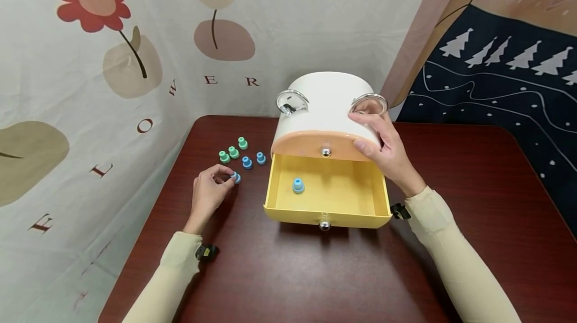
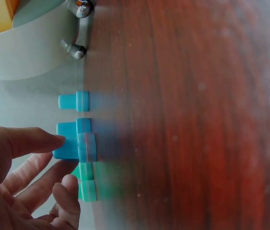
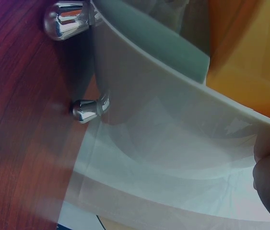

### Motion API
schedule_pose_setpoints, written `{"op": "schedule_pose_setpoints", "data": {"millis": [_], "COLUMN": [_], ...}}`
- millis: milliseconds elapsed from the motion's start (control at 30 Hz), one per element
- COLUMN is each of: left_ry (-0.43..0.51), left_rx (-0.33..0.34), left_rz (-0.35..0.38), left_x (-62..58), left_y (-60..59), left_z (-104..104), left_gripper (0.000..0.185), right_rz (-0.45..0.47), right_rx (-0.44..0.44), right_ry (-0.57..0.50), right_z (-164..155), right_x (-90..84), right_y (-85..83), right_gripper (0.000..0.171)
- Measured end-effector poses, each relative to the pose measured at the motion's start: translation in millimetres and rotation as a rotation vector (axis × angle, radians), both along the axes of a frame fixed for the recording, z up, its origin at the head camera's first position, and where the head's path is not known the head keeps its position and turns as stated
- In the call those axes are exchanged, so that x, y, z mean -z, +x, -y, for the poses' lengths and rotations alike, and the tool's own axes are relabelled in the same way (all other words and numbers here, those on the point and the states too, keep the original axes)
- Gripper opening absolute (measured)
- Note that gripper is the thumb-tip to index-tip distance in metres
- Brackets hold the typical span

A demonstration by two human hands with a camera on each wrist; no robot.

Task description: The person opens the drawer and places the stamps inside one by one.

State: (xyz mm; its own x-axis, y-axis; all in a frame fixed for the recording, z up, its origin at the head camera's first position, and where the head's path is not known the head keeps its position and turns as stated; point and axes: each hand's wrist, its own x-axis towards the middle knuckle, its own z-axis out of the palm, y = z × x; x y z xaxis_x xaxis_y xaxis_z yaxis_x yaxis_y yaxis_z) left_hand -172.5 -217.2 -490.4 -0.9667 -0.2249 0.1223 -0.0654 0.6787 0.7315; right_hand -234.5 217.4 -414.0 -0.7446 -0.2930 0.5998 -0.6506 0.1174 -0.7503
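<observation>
Left hand (image 1: 208, 194) rests on the dark red wooden counter (image 1: 288, 273) and pinches a small light-blue plastic stopper-shaped piece (image 1: 236, 178) between thumb and fingertips; the left wrist view shows the thumb (image 2: 34, 140) laid on that piece (image 2: 77, 147) while it stands on the counter. Just beyond it lie two more blue pieces (image 1: 247, 163) and three green pieces (image 1: 233, 151) of the same shape, set close together in a loose cluster, left of the box.

Right hand (image 1: 383, 150) grips the right side of the white rounded plastic storage box (image 1: 329, 97), fingers curled over its top edge beside one of the two clear ring handles (image 1: 369, 103). The box stands near the middle of the counter. Its upper peach-fronted drawer (image 1: 315, 145) is closed, with a silver knob (image 1: 325, 151) at the front. Its lower yellow drawer (image 1: 360, 198) is pulled out toward the person, and one light-blue piece (image 1: 298, 186) stands upright inside it, left of centre. Cream sleeves cover both forearms. A flower-printed cloth (image 1: 112, 62) hangs behind the counter.
</observation>
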Motion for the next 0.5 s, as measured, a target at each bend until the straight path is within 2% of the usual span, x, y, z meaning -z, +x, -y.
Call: {"op": "schedule_pose_setpoints", "data": {"millis": [233,400,500], "left_ry": [-0.015,-0.016,-0.010], "left_rx": [-0.014,-0.057,-0.065], "left_rz": [-0.046,-0.090,-0.139], "left_x": [-0.2,-5.8,-10.3], "left_y": [0.0,3.4,5.7], "left_z": [-1.0,-5.6,-9.4], "left_gripper": [0.008,0.010,0.011], "right_rz": [-0.001,-0.005,-0.008], "right_rx": [-0.012,-0.018,-0.020], "right_ry": [-0.017,-0.013,-0.010], "right_z": [0.6,0.6,0.3], "right_x": [0.0,-1.2,-1.7], "right_y": [-0.9,-0.8,-0.9], "right_gripper": [0.052,0.053,0.053]}}
